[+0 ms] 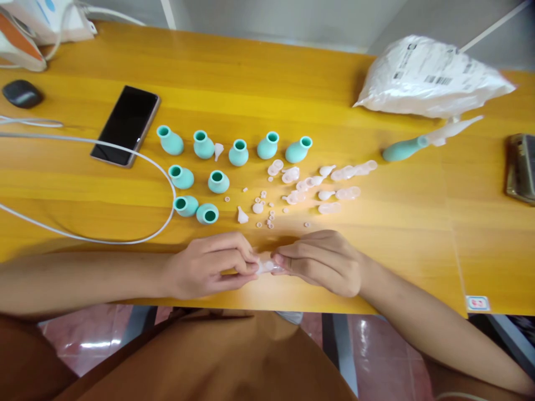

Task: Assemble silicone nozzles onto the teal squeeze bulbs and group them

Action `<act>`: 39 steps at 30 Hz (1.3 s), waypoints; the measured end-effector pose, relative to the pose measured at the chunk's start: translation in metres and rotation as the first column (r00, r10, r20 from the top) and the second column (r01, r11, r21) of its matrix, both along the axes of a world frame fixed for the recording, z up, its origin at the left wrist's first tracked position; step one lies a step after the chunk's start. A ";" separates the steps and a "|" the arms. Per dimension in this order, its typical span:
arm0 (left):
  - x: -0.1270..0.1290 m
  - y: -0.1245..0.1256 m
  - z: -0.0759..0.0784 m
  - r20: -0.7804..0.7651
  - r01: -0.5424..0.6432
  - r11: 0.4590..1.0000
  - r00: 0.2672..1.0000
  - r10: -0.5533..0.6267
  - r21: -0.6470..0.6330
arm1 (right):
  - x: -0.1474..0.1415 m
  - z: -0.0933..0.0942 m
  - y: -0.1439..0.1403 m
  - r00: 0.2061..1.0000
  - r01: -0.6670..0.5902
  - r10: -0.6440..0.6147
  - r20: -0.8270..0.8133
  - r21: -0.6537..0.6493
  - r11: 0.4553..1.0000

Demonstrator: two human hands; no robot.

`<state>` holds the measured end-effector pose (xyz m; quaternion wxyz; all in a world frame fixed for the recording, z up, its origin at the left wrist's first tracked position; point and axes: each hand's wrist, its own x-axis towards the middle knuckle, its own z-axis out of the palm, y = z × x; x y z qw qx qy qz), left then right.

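Note:
Between my two hands, near the table's front edge, is a small clear plastic piece [270, 266]; the fingers cover both its ends. My left hand [219, 264] pinches its left end, and my right hand [320, 262] grips the right end. Just beyond the fingers lie several tiny white rings and caps, with a white funnel-shaped tip [242, 215] among them. To the upper right are several translucent plastic tubes [346, 193] and white pointed tips [327, 171]. Several turquoise squeeze bulbs [217, 182] with open mouths stand or lean to the upper left.
A smartphone [126, 126] lies left of the bulbs, with a white cable [163, 167] looping over the table [251, 72]. A black mouse [22, 94] is farther left. At right are a white plastic parcel [430, 78], a turquoise bulb with nozzle [405, 149] and a dark case [520, 167].

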<state>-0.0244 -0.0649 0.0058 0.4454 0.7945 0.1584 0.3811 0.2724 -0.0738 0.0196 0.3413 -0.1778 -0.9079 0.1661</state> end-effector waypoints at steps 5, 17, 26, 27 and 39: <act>0.000 0.000 0.002 -0.002 0.000 1.000 1.000 0.000 0.006 | -0.001 -0.005 -0.001 1.000 0.004 -0.004 -0.025 -0.017 1.000; 0.000 -0.003 0.001 -0.025 -0.023 0.999 0.999 0.023 -0.026 | -0.002 -0.006 0.000 1.000 -0.003 0.003 -0.013 -0.002 1.000; 0.000 -0.004 0.001 -0.012 -0.028 0.999 1.000 0.028 -0.039 | 0.000 -0.005 -0.001 1.000 -0.019 0.019 -0.004 -0.032 0.999; 0.001 -0.004 0.001 -0.007 -0.032 0.999 0.999 0.032 -0.043 | 0.000 -0.005 -0.001 1.000 -0.022 0.021 -0.005 -0.036 0.999; 0.001 -0.003 0.002 0.014 -0.014 0.999 1.000 0.015 -0.051 | 0.000 -0.002 0.001 0.999 -0.041 0.042 0.013 -0.054 0.998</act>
